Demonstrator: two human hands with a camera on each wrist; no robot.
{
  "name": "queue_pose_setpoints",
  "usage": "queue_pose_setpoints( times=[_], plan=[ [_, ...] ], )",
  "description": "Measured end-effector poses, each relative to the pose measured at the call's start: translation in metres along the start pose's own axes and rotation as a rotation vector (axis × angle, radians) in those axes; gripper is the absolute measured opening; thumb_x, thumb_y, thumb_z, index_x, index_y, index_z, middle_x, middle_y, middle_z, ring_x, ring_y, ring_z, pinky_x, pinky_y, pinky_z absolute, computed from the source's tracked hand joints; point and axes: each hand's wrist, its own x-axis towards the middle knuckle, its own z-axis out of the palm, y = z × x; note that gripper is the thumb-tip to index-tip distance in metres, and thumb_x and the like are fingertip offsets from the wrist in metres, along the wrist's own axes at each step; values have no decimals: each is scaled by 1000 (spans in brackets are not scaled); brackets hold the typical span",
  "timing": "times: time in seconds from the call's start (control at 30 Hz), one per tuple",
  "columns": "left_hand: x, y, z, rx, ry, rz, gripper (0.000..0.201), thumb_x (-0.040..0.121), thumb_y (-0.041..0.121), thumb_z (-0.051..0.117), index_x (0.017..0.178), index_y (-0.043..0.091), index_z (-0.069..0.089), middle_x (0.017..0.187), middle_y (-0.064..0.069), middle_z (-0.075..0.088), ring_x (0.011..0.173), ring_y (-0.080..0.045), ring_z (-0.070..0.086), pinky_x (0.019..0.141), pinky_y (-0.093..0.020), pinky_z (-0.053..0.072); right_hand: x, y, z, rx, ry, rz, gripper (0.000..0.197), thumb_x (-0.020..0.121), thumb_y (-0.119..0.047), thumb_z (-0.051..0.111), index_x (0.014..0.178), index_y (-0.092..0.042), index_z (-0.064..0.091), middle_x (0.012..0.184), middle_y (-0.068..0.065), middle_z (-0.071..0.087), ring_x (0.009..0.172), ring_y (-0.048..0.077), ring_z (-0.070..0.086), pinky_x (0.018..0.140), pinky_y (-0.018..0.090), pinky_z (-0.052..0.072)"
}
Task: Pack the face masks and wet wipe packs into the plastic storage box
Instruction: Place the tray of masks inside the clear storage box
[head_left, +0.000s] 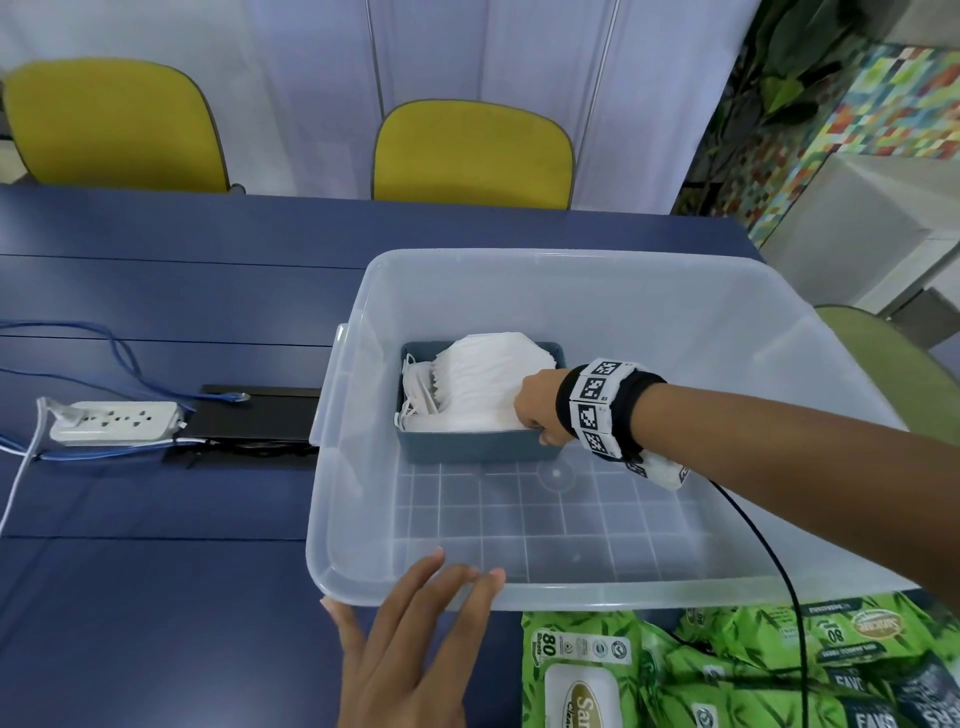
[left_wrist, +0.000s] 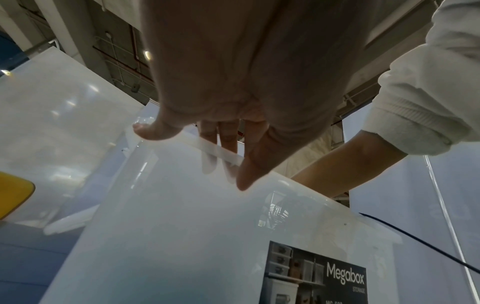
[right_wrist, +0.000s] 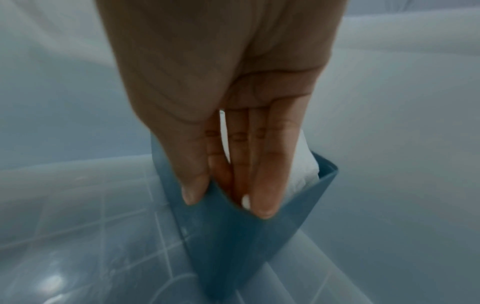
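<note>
Right hand (head_left: 540, 408) pinches tray (head_left: 478, 446) of face masks (head_left: 475, 387) inside storage box (head_left: 597, 595) | left hand (head_left: 415, 639) spread on its near rim

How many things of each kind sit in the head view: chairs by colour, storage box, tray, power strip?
Yellow chairs: 2
Green chair: 1
Clear storage box: 1
Blue tray: 1
Power strip: 1
Total: 6
Wet wipe packs overlap and run off frame, so they are not counted.
</note>
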Motion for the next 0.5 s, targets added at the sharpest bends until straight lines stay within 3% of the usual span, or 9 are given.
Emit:
queue_pose_setpoints(
  times=[0.07, 0.13, 0.23, 0.37, 0.5],
  plan=[
    [-1, 0, -2, -2, -7, 9, 46, 104, 19, 10, 111, 29, 54, 105, 10, 52, 108, -13, 53, 70, -73, 42, -11, 2, -7, 4, 39, -12, 31, 85, -25, 65, 65, -17, 43, 80, 3, 47, 85, 30, 56, 59, 25, 37],
    [-2, -3, -4, 0, -25, 24, 42, 99, 11, 19, 115, 29, 53, 109, 10, 51, 112, -13, 51, 70, -75, 41, -30, 6, -21, 32, 119, -13, 17, 83, -26, 67, 82, -16, 53, 89, 4, 52, 88, 26, 54, 66, 28, 37],
    [-5, -7, -5, 10, -49, 27, 49, 79, 7, 34, 119, 28, 51, 113, 8, 50, 122, -12, 44, 71, -76, 41, -75, 15, -44, 134, 265, -7, 29, 84, -29, 66, 107, -16, 55, 110, 3, 57, 98, 23, 51, 72, 29, 36],
    [-9, -9, -11, -3, -156, 33, 63, 72, 13, 38, 133, 28, 42, 125, 5, 46, 132, -13, 31, 79, -76, 38, -168, 21, -61, 368, 517, 4, 24, 85, -34, 64, 105, -22, 59, 100, -7, 62, 73, 6, 48, 74, 27, 40],
    [-8, 1, -21, 40, -295, -5, 57, 80, 30, 41, 136, 21, 42, 132, 1, 45, 134, -22, 33, 87, -74, 35, -271, 13, -32, 545, 780, -21, 22, 81, -41, 61, 97, -25, 63, 85, -15, 62, 75, 7, 62, 70, 27, 50]
  ],
)
